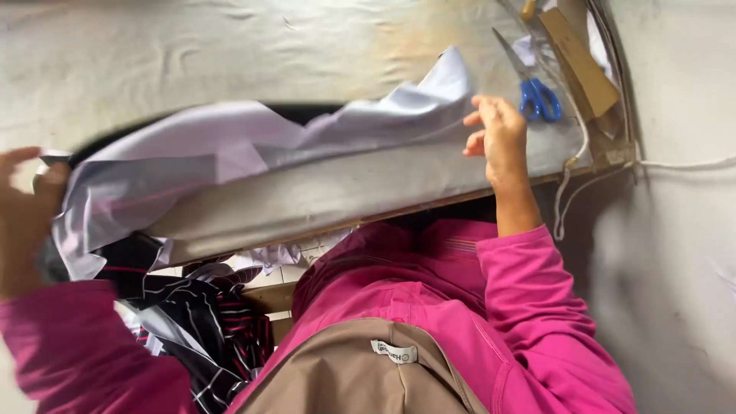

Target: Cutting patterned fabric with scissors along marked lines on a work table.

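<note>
Both hands — left hand point(23, 215), right hand point(500, 138) — grip creased pale-lilac cloth point(230, 149) stretched between them.

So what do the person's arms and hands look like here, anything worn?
Both arms wear bright pink long sleeves. The right sleeve ends partway up the forearm. The left hand and right hand are bare: no gloves, rings or watch visible.

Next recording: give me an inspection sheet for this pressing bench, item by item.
Surface: padded bench cover, stained and creased.
Job's things: pale lilac fabric stretched across the bench.
Clutter: blue-handled scissors, cardboard strip, striped dark garment below the bench edge.
Grippers: left hand grips one fabric end; right hand pinches the other.
Cables: white cord hanging off the right corner.
Surroundings: grey wall.
</note>
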